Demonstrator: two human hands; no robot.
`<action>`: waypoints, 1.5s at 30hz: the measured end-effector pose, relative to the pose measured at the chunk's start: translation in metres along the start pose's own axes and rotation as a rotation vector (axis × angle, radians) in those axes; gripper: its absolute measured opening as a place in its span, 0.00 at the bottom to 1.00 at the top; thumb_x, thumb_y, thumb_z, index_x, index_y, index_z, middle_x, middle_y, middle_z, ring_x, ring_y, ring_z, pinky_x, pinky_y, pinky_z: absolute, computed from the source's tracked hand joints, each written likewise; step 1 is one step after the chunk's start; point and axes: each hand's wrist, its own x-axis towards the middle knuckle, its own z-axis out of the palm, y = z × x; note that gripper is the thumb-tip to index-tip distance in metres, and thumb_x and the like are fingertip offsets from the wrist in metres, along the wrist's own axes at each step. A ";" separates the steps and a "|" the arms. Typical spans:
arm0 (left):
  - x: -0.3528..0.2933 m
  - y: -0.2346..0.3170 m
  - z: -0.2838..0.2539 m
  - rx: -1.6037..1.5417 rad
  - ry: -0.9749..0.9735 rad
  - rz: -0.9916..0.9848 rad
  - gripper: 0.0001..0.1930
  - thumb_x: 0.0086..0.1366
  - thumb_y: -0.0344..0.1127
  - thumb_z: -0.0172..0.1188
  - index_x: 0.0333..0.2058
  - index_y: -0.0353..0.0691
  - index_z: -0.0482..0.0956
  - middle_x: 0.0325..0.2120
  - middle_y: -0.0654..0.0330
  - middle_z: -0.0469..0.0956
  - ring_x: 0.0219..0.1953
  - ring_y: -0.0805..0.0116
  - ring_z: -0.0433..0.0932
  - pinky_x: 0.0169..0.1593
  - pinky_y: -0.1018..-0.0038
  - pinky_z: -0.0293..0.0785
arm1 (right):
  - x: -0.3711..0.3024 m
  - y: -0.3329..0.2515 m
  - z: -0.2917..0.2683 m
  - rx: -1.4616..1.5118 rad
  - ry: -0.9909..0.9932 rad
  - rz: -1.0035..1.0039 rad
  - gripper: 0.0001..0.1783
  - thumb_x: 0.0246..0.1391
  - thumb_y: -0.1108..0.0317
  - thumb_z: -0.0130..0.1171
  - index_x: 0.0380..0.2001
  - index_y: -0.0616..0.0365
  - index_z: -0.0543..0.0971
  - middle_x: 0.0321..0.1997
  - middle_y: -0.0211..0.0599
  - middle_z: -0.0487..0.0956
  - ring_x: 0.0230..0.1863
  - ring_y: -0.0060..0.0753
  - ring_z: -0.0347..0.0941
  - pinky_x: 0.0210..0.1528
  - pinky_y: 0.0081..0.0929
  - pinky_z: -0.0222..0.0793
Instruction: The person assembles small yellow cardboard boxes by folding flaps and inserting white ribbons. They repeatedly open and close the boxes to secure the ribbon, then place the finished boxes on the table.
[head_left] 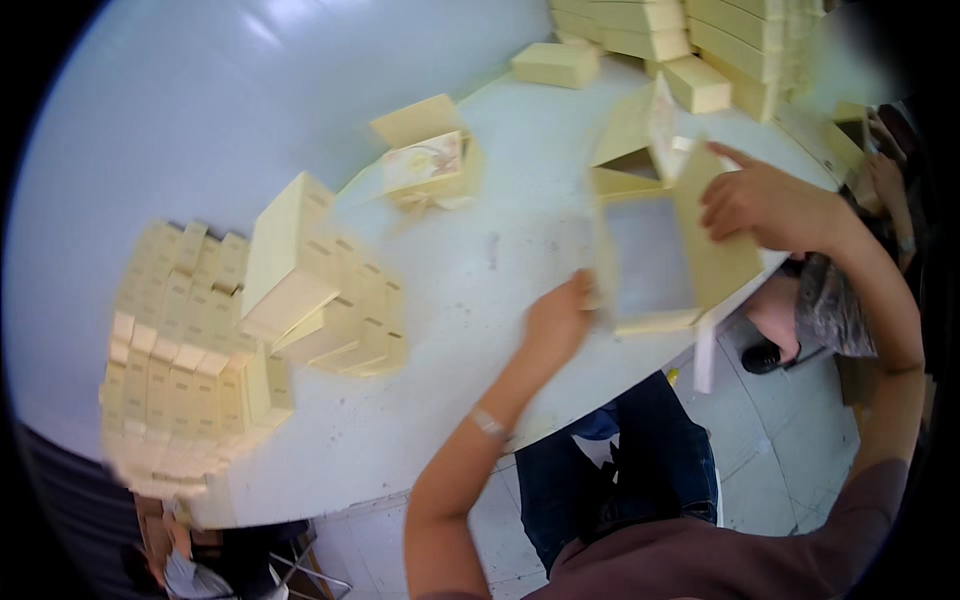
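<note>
A cream cardboard box (650, 260) stands before me near the table's front edge, its lid turned out to the right and its pale inside showing. At its left wall my left hand (558, 318) is closed, fingers curled at the edge; the fingertips are partly hidden. My right hand (765, 200) lies over the opened lid (720, 225), its index finger stretched out and the others bent around the upper part. Just behind stands another cream box (632, 135) with its flap raised. A narrow white strip (705, 358) sticks out beyond the table edge below the lid.
Stacked cream boxes (175, 370) fill the table's left end, with a taller pile (325, 280) beside them. An open box with a printed card and ribbon (425, 165) sits at the back. More stacks (735, 40) stand at the far right. Other people work at both sides.
</note>
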 end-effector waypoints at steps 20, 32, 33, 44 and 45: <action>-0.072 0.020 -0.214 0.802 1.020 -0.370 0.42 0.45 0.51 0.68 0.55 0.38 0.61 0.56 0.40 0.53 0.58 0.44 0.54 0.56 0.51 0.55 | 0.125 -0.018 -0.029 0.664 0.550 0.227 0.27 0.56 0.61 0.51 0.59 0.47 0.60 0.56 0.36 0.64 0.53 0.31 0.63 0.54 0.30 0.62; -0.111 0.013 -0.211 0.443 1.132 0.130 0.25 0.43 0.37 0.65 0.41 0.39 0.69 0.54 0.45 0.59 0.54 0.46 0.57 0.54 0.52 0.56 | 0.296 -0.119 -0.011 1.345 0.732 -0.022 0.32 0.56 0.47 0.48 0.55 0.61 0.63 0.47 0.39 0.70 0.47 0.32 0.67 0.50 0.30 0.63; -0.129 0.023 -0.201 0.415 1.093 0.160 0.25 0.42 0.36 0.66 0.41 0.39 0.70 0.54 0.47 0.60 0.54 0.46 0.58 0.54 0.52 0.56 | 0.266 -0.131 -0.006 1.421 0.792 -0.035 0.27 0.56 0.51 0.49 0.51 0.61 0.65 0.44 0.37 0.71 0.45 0.29 0.67 0.49 0.28 0.64; -0.197 -0.021 -0.051 0.098 0.574 0.127 0.30 0.45 0.33 0.67 0.47 0.40 0.64 0.48 0.46 0.65 0.53 0.48 0.61 0.54 0.58 0.60 | 0.076 -0.139 0.166 1.079 0.541 0.321 0.12 0.50 0.67 0.60 0.31 0.62 0.70 0.29 0.32 0.69 0.33 0.23 0.66 0.39 0.22 0.65; -0.203 -0.015 -0.041 0.010 0.674 0.006 0.30 0.46 0.33 0.68 0.47 0.39 0.63 0.46 0.47 0.66 0.52 0.50 0.62 0.53 0.59 0.61 | 0.074 -0.142 0.166 1.068 0.535 0.314 0.12 0.50 0.66 0.60 0.31 0.62 0.70 0.29 0.33 0.69 0.33 0.24 0.66 0.39 0.22 0.64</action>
